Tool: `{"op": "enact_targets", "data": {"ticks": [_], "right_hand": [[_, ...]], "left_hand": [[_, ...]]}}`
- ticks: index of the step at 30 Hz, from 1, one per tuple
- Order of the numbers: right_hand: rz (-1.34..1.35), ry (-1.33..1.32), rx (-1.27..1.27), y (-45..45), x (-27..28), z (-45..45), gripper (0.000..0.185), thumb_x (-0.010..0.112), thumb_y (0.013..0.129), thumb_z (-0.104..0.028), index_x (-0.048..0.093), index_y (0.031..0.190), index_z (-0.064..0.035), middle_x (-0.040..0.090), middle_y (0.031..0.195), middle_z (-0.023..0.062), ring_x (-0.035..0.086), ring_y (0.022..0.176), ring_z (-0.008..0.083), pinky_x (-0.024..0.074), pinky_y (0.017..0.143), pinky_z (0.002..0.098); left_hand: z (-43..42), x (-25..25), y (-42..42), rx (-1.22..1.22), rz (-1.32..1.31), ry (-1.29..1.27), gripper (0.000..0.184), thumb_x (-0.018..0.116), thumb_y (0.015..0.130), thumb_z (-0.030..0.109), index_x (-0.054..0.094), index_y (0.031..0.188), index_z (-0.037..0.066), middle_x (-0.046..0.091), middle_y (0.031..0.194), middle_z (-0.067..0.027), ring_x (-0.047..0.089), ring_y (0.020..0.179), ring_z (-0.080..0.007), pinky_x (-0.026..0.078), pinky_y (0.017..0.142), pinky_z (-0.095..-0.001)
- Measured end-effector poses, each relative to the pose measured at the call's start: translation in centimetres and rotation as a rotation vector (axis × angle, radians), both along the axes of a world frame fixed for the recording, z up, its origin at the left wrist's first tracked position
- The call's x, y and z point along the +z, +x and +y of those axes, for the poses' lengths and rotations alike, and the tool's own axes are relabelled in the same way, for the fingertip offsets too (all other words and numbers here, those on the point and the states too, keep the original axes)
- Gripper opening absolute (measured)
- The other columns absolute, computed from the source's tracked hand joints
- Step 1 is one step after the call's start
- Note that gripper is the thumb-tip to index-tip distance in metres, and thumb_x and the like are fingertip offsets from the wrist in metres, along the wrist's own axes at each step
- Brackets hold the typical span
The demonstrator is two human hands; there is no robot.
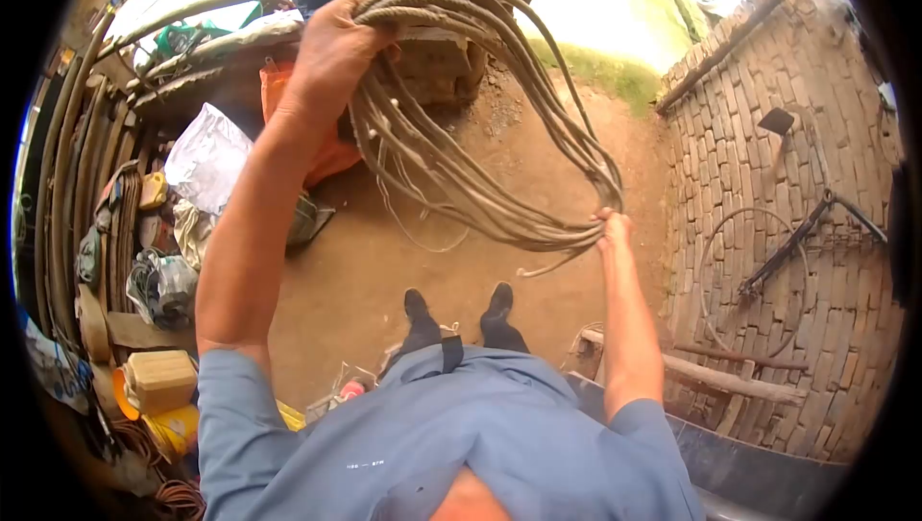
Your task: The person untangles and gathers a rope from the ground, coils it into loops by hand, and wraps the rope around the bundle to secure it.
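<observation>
A large coil of grey-brown rope (480, 175) is stretched between my two hands above the dirt floor. My left hand (346, 31), raised at the upper left, is closed round the upper end of the loops. Lower and to the right, my right hand (613, 225) grips the strands where they bunch together. One loose rope end sticks out just left of my right hand. A thinner strand dangles below the coil's left part. Part of my left hand's fingers is hidden behind the rope.
On the left are stacked poles (72, 175), a white sack (206, 158), an orange bag (274, 89) and a yellowish container (161, 382). A brick wall (711, 175) stands right, with a wire hoop and a metal frame against it. Wooden poles (720, 377) lie below it.
</observation>
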State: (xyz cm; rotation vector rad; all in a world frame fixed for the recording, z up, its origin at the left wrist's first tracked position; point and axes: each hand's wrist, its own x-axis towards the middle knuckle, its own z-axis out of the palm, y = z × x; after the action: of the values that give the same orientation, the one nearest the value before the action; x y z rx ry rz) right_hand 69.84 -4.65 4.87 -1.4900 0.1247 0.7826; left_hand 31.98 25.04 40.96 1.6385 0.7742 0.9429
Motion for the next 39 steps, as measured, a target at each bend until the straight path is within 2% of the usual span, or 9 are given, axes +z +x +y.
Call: {"op": "enact_targets", "data": {"ticks": [1,6,9,21,25,27,35,37,39], "right_hand": [[0.086,0.081,-0.006,-1.6,-1.0,0.6,0.008,0.06,0.074,0.008,0.058,0.08,0.0024,0.061,0.072,0.014,0.064,0.062,0.0297,0.0539,0.057,0.0416],[0.332,0.16,0.095,-9.6,-3.0,5.1,0.006,0.062,0.078,0.006,0.062,0.084,0.0066,0.067,0.076,0.0194,0.064,0.059,0.0269,0.056,0.057,0.0387],[0.489,0.267,0.175,-13.7,-3.1,7.7,0.017,0.063,0.083,0.005,0.06,0.1,0.0061,0.069,0.081,0.0199,0.066,0.063,0.025,0.057,0.057,0.0366],[0.833,0.596,0.609,-28.6,4.1,15.6,0.017,0.064,0.09,-0.001,0.06,0.106,-0.0034,0.072,0.113,0.0218,0.072,0.078,0.0224,0.0636,0.073,0.0398],[0.888,0.639,0.679,-30.9,7.5,16.6,0.019,0.065,0.09,-0.003,0.059,0.109,-0.0043,0.069,0.119,0.0226,0.072,0.077,0.0218,0.0637,0.073,0.0404],[0.928,0.656,0.796,-31.2,7.5,17.2,0.025,0.068,0.089,-0.004,0.062,0.114,-0.0067,0.065,0.125,0.0177,0.071,0.084,0.0194,0.0613,0.079,0.0382],[0.793,0.551,0.981,-30.8,9.9,16.9,0.038,0.074,0.086,-0.002,0.058,0.12,-0.0053,0.066,0.116,0.0173,0.068,0.077,0.017,0.0606,0.069,0.0316],[0.779,0.523,1.003,-31.3,10.0,16.7,0.038,0.076,0.085,-0.003,0.058,0.119,-0.0055,0.066,0.11,0.0126,0.067,0.077,0.0161,0.06,0.068,0.0311],[0.723,0.523,1.03,-31.6,9.9,16.4,0.034,0.078,0.084,-0.004,0.059,0.112,-0.0036,0.067,0.091,0.0088,0.068,0.069,0.0161,0.0637,0.065,0.033]], "left_hand": [[-0.3,1.1,-0.1,-0.013,0.046,0.021,0.011,0.069,0.096,0.012,0.065,0.104,0.004,0.065,0.078,-0.0026,0.063,0.067,-0.0109,0.052,0.062,-0.0246],[-2.4,6.4,-1.5,-0.125,0.097,0.128,0.02,0.073,0.094,0.02,0.064,0.105,0.005,0.065,0.076,-0.0013,0.061,0.066,-0.0074,0.051,0.06,-0.0213],[-2.7,8.3,-2.9,-0.123,0.094,0.105,0.022,0.073,0.093,0.018,0.064,0.107,0.003,0.063,0.076,-0.0014,0.061,0.066,-0.008,0.053,0.063,-0.0223],[-4.6,11.2,-7.1,-0.155,-0.144,0.054,0.014,0.07,0.092,0.011,0.068,0.102,0.001,0.062,0.08,-0.0028,0.056,0.069,-0.0116,0.047,0.064,-0.0283],[-4.3,11.4,-8.3,-0.161,-0.163,0.009,0.018,0.07,0.092,0.009,0.068,0.108,0.001,0.061,0.085,-0.0022,0.053,0.07,-0.0098,0.046,0.064,-0.0292],[-4.1,11.4,-9.1,-0.148,-0.179,-0.021,0.019,0.07,0.093,0.008,0.067,0.11,0.001,0.062,0.086,-0.0024,0.053,0.07,-0.0097,0.046,0.063,-0.0291],[-3.3,10.4,-11.1,-0.109,-0.223,-0.038,0.022,0.068,0.094,0.007,0.066,0.115,0.0,0.064,0.09,-0.0039,0.053,0.069,-0.0098,0.045,0.061,-0.0282],[-3.1,10.3,-11.2,-0.098,-0.252,-0.043,0.024,0.069,0.093,0.007,0.066,0.115,0.0,0.064,0.091,-0.0038,0.053,0.069,-0.0094,0.044,0.061,-0.0279],[-3.0,10.2,-11.5,-0.082,-0.249,-0.043,0.025,0.07,0.093,0.008,0.066,0.116,0.0,0.065,0.092,-0.0037,0.053,0.069,-0.0094,0.044,0.062,-0.0276]]}}
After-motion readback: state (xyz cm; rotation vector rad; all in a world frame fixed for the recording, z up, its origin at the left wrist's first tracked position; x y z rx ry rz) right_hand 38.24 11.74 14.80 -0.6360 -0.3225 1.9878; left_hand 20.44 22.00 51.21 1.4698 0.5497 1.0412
